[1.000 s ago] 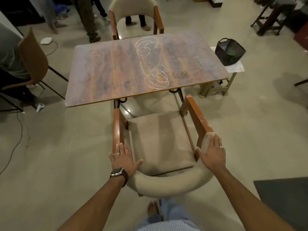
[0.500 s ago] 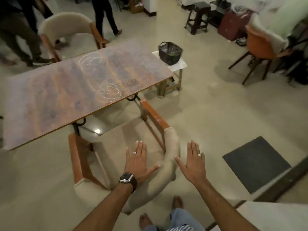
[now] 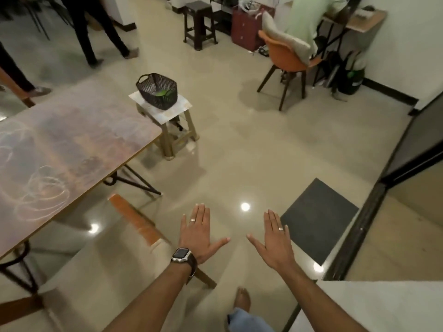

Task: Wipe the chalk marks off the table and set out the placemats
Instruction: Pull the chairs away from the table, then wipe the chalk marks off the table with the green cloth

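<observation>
Chalk marks (image 3: 40, 188): white loopy scribbles on the wooden tabletop (image 3: 79, 140), left side of view, blurred w/ motion. More faint scribbles toward tabletop's far-left part. Marks not wiped yet. No placemats laid on the tabletop.

Just off tabletop's far right corner: small stool (image 3: 167, 118) w/ a pale board on top, dark mesh basket (image 3: 157, 91) sitting on it, something green inside, can't tell what.

Near edge of tabletop: armchair (image 3: 134, 219) w/ orange-brown wooden arm and beige padded back, partly under the tabletop edge, blurred.

Left hand (image 3: 200, 233): flat, fingers straight, thumb spread, palm down, holding nothing, hovering over floor just right of the chair back. Ring on one finger, watch (image 3: 182, 254) on wrist. Right hand (image 3: 275, 238): same pose, fingers straight, thumb out, empty, ring on one finger. Hands near each other, thumbs pointing inward, not touching.

Below: person's bare foot (image 3: 242, 299) on glossy beige floor. Dark mat (image 3: 318, 219) on floor to the right of right hand.

Further out: orange chair (image 3: 287, 58) w/ cushion, dark stool (image 3: 199, 22), maroon case (image 3: 247, 29), legs of other ppl at top left.
</observation>
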